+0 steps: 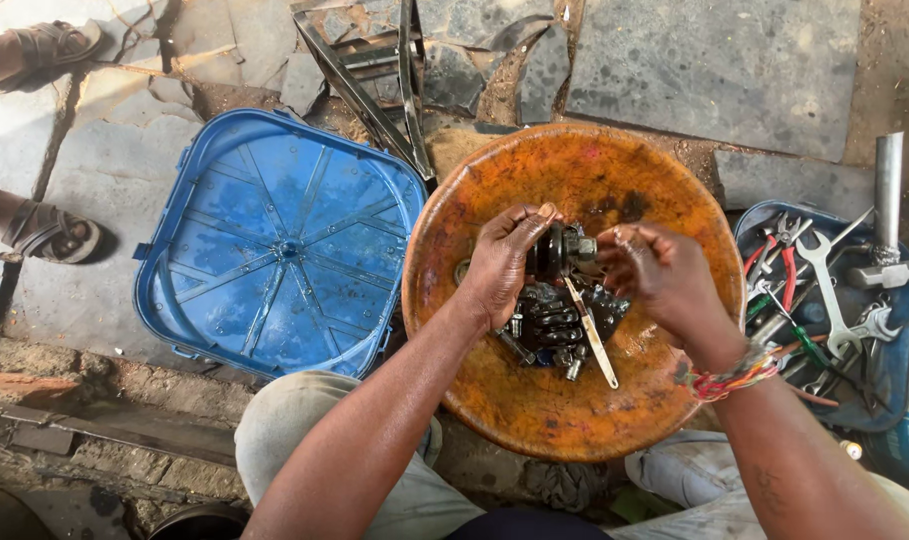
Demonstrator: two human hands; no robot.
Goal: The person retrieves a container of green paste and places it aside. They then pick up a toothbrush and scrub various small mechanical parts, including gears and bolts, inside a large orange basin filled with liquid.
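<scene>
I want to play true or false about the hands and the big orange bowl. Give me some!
1. Both hands hold a dark metal part over the orange bowl. True.
2. The bowl holds only water. False: greasy metal pieces and a thin blade-like tool lie in it.
3. The blue tray lies to the person's left. True.
4. The right hand wears a glove. False: it is bare, with a colourful thread band on the wrist.
5. Spanners and pliers lie in a blue tub to the right. True.

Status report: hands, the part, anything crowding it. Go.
Both hands, left hand and right hand, gripping dark metal part over orange basin. Greasy parts pile and thin blade directly below.
</scene>
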